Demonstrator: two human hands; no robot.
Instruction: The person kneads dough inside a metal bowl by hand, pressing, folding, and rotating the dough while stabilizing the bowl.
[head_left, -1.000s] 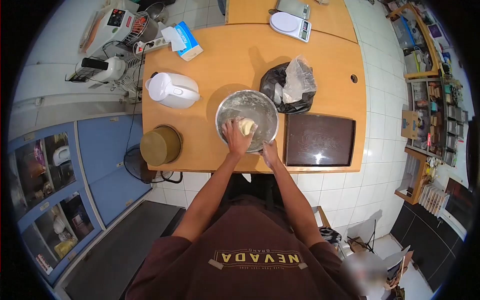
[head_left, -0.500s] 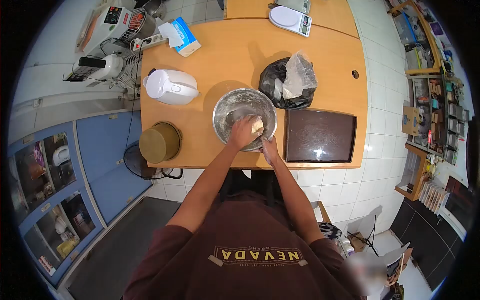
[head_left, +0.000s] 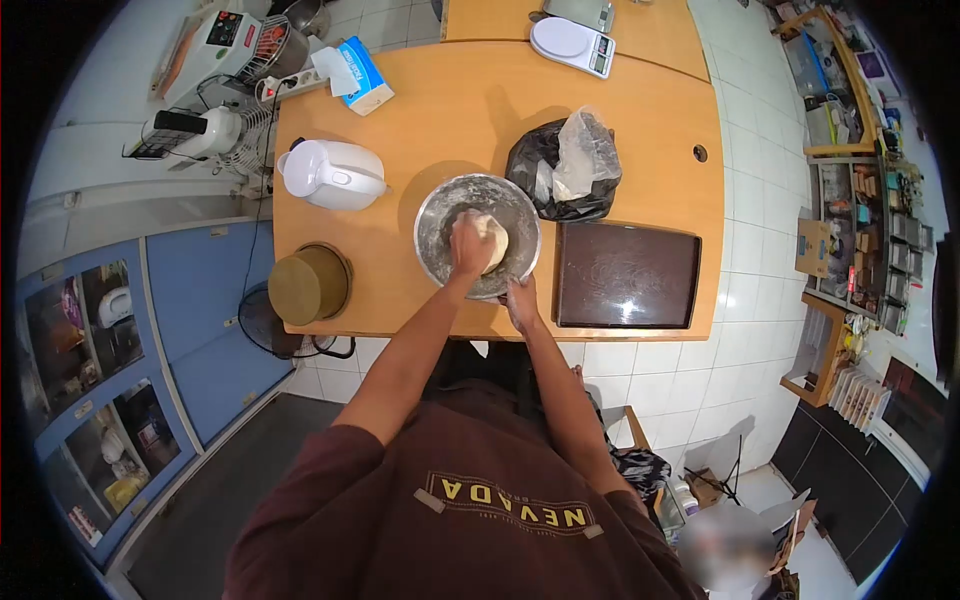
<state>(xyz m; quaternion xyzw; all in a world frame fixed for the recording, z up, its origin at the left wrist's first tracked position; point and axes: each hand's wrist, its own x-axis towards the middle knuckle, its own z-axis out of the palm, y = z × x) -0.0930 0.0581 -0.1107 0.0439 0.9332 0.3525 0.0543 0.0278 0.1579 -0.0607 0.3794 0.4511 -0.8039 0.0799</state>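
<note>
A metal mixing bowl [head_left: 432, 215], its inner wall smeared with flour, stands near the table's front edge. Inside it sits a pale lump of dough [head_left: 497, 246]. My left hand [head_left: 470, 244] is down in the bowl with its fingers curled onto the dough's left side; the fingertips are partly hidden. At the bowl's front right, my right hand [head_left: 521, 302] grips the rim from outside, with whitish residue on its fingers.
A dark baking tray [head_left: 628, 275] lies right of the bowl, with a black plastic bag [head_left: 535, 165] behind it. A white electric kettle [head_left: 332, 174] and a brownish pot [head_left: 308, 284] stand left. A kitchen scale [head_left: 572, 46] and tissue pack [head_left: 366, 77] are farther back.
My left hand has shifted within the bowl, and more of the dough now shows, rounded, to its right. My right hand stays at the rim. The whole view has moved slightly.
</note>
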